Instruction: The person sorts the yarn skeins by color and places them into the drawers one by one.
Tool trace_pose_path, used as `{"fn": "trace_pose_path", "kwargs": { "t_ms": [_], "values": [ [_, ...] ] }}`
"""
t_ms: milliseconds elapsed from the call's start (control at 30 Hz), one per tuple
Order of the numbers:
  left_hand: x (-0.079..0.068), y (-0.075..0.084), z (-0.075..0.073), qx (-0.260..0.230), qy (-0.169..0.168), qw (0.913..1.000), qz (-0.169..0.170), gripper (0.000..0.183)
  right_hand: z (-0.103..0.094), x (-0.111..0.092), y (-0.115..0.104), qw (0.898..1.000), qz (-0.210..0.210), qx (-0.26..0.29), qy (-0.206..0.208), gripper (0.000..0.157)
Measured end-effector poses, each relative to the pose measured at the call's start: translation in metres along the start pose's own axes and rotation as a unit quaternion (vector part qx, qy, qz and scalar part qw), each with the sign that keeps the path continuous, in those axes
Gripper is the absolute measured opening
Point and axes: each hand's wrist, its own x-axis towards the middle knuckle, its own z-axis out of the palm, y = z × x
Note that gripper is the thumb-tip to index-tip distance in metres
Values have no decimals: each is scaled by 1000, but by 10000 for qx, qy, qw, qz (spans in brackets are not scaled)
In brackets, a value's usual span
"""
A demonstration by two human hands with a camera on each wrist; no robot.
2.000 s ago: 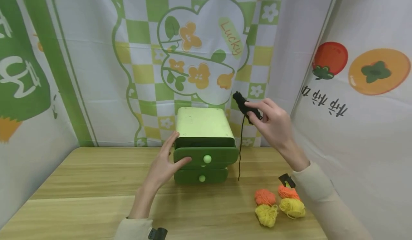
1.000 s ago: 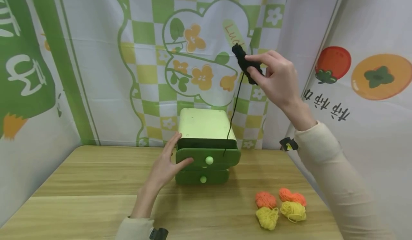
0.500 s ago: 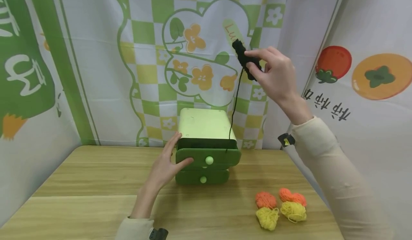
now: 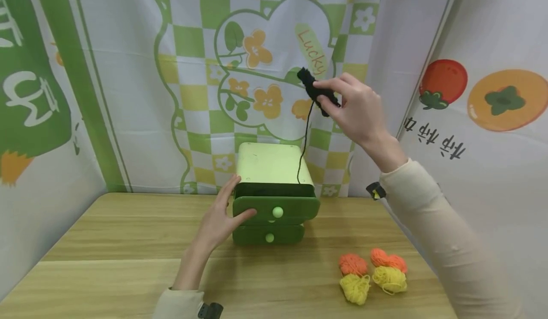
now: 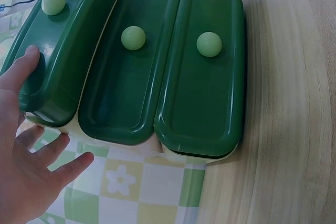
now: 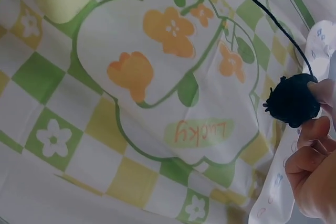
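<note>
Drawer cabinet (image 4: 274, 169) on table (image 4: 128, 243), cloth backdrop (image 4: 257, 91) behind, yarn bundles (image 4: 388, 279) right and nearer.

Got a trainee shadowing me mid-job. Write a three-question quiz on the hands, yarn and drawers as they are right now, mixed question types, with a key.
1. Multiple choice: what is the right hand pinching?
A) yellow yarn
B) black yarn
C) orange yarn

2. True or false: the thumb of the left hand rests on the front of the top drawer.

3. Count: how many round knobs show in the left wrist view?

Key:
1. B
2. True
3. Three
</note>
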Motion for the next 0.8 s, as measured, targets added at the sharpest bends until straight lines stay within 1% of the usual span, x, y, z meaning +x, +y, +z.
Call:
{"fn": "trace_pose_path", "kwargs": {
  "t_ms": [233, 400, 800],
  "values": [
    [0, -2, 0, 44, -1, 10000, 17, 95, 19, -21, -6, 9986, -350, 194, -360, 24],
    [1, -1, 1, 38, -7, 10000, 13, 94, 32, -36, -11, 9966, -628, 155, -501, 24],
    [1, -1, 0, 134, 15, 9999, -20, 94, 57, -67, -14, 9880, -1062, 302, -1078, 22]
  ]
}}
